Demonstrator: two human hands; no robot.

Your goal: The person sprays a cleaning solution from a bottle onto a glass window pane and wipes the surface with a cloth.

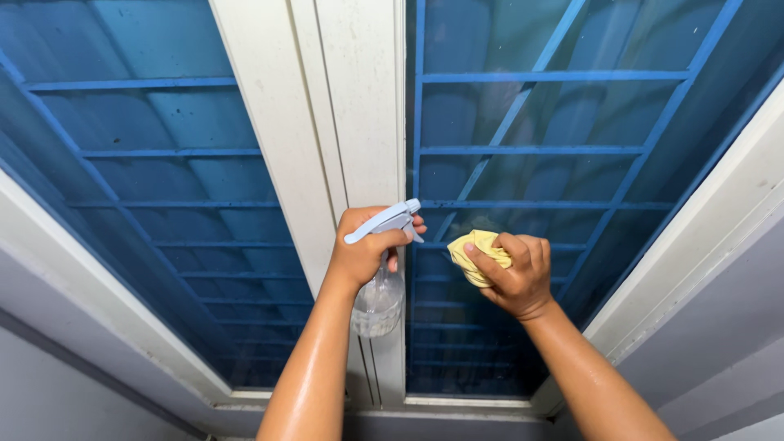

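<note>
Step in hand: wiping the right window pane point(572, 114), judged from the cloth pressed to the glass with the sprayer held ready.
Left hand point(365, 249): fingers curled tight round the neck of a clear spray bottle point(378, 302), its pale blue trigger head point(384, 222) pointing right toward the pane.
Right hand point(516, 273): fingers bunched over a yellow cloth point(474, 249), pinching it against the glass.
Cloth position: just left of the right hand, low on the pane, near the white centre frame point(351, 106).
Bottle position: in front of the centre frame, just beside the cloth, apart from it.
Next move calls for: steady pressure and even strokes across the glass, as judged.
Behind glass: blue bars point(555, 76).
</note>
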